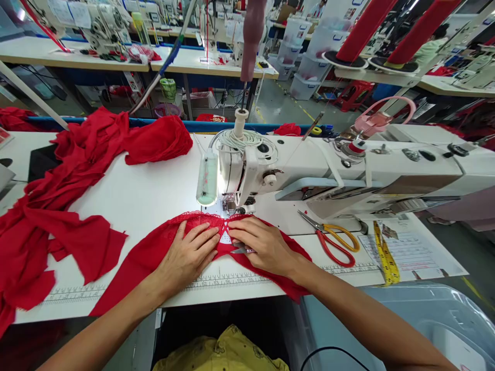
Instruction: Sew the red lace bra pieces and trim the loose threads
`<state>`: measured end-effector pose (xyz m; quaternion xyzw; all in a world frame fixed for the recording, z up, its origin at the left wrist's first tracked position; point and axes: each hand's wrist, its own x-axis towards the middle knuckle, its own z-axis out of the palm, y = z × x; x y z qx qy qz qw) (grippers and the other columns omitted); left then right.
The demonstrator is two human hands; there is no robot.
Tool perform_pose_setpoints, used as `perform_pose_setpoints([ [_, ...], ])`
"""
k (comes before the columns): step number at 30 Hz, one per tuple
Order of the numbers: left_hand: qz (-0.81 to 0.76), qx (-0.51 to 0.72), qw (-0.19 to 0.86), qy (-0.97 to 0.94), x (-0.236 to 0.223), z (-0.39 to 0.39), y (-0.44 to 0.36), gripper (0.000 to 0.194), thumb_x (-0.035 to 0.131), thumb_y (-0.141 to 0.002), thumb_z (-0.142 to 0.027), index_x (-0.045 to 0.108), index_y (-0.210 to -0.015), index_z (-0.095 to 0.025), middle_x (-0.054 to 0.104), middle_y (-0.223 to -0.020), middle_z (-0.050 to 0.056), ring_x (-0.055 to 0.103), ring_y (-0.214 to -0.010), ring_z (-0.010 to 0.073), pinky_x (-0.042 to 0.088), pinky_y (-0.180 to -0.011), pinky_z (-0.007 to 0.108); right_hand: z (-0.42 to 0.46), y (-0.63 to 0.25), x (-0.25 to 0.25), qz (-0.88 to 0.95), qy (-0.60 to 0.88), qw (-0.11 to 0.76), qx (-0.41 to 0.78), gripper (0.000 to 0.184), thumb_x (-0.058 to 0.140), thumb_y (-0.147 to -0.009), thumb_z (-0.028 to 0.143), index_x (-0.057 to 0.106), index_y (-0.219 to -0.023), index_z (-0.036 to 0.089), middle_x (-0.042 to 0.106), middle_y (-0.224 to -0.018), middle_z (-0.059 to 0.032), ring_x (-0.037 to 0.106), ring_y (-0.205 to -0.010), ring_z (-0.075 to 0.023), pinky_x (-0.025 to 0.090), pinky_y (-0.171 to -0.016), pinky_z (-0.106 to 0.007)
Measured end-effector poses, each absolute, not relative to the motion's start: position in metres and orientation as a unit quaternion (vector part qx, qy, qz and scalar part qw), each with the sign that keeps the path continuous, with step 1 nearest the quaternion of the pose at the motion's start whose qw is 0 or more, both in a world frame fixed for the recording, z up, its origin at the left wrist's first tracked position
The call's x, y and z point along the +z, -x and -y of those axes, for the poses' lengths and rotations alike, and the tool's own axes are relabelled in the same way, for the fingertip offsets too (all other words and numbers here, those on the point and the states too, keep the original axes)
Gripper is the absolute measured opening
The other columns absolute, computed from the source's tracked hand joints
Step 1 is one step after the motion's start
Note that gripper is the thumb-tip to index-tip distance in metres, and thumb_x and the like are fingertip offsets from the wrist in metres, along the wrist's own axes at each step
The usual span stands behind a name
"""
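Note:
A red garment piece with a lace edge [154, 257] lies across the front of the sewing machine [286, 165], its upper edge close to the presser foot [229, 204]. Flat on the cloth, left of a small lattice-like gap, rests my left hand [189, 255] with its fingers spread. My right hand [265, 245] presses on the cloth to the right of that gap, fingers bent. Metal blades of thread snips [242, 249] stick out from under it; their grip is hidden in the palm.
Scissors with orange and red handles [340, 242] lie right of my right hand, beside a yellow tape measure [385, 257] on a printed sheet [421, 252]. Red fabric [77, 206] is heaped on the left. A clear plastic bin [406, 309] stands below the table's right edge.

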<state>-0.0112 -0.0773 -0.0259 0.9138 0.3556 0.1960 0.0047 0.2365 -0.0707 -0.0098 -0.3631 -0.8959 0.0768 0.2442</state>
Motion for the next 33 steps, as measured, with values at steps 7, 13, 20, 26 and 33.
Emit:
perform_pose_setpoints([
  [7,-0.349,0.177,-0.057,-0.919,-0.023,0.079,0.010,0.030,0.046,-0.100,-0.020,0.064,-0.125,-0.019,0.066,-0.132,0.010,0.059,-0.123,0.0323,0.031,-0.107,0.065,0.065,-0.222,-0.022,0.922,0.331,0.201,0.012,0.028,0.056,-0.081,0.009,0.067,-0.105,0.018,0.071,-0.116,-0.0065,0.059,-0.101,-0.0222,0.054,-0.061,-0.028],
  [13,-0.356,0.184,-0.069,-0.913,-0.021,0.081,0.009,0.030,0.049,-0.098,-0.017,0.065,-0.123,-0.019,0.068,-0.129,0.008,0.062,-0.117,0.0334,0.034,-0.104,0.065,0.065,-0.224,-0.024,0.920,0.330,0.212,0.003,0.024,0.057,-0.085,0.013,0.068,-0.105,0.019,0.071,-0.117,-0.0067,0.060,-0.101,-0.0228,0.055,-0.063,-0.030],
  [20,-0.357,0.187,-0.010,-0.915,-0.025,0.079,0.014,0.031,0.048,-0.099,-0.019,0.064,-0.125,-0.023,0.067,-0.130,0.009,0.056,-0.124,0.0333,0.031,-0.106,0.065,0.067,-0.225,-0.015,0.915,0.341,0.210,0.044,0.026,0.055,-0.085,0.009,0.066,-0.105,0.020,0.071,-0.115,-0.0056,0.060,-0.101,-0.0214,0.051,-0.069,-0.029],
  [26,-0.353,0.200,-0.019,-0.914,-0.028,0.080,0.014,0.029,0.049,-0.099,-0.019,0.065,-0.123,-0.020,0.067,-0.129,0.011,0.056,-0.123,0.0338,0.031,-0.105,0.065,0.076,-0.217,0.020,0.827,0.536,0.101,0.135,0.020,0.056,-0.096,0.039,0.058,-0.102,0.020,0.068,-0.074,0.0007,0.061,-0.067,-0.0172,0.034,-0.059,-0.028],
  [33,-0.346,0.214,-0.036,-0.913,-0.028,0.080,0.012,0.026,0.049,-0.099,-0.017,0.066,-0.119,-0.017,0.069,-0.126,0.010,0.058,-0.120,0.0343,0.032,-0.103,0.064,0.076,-0.205,0.025,0.856,0.510,-0.032,0.080,0.022,0.039,-0.104,0.031,0.053,-0.095,0.016,0.063,-0.070,-0.0032,0.057,-0.059,-0.0179,0.019,-0.051,-0.030],
])
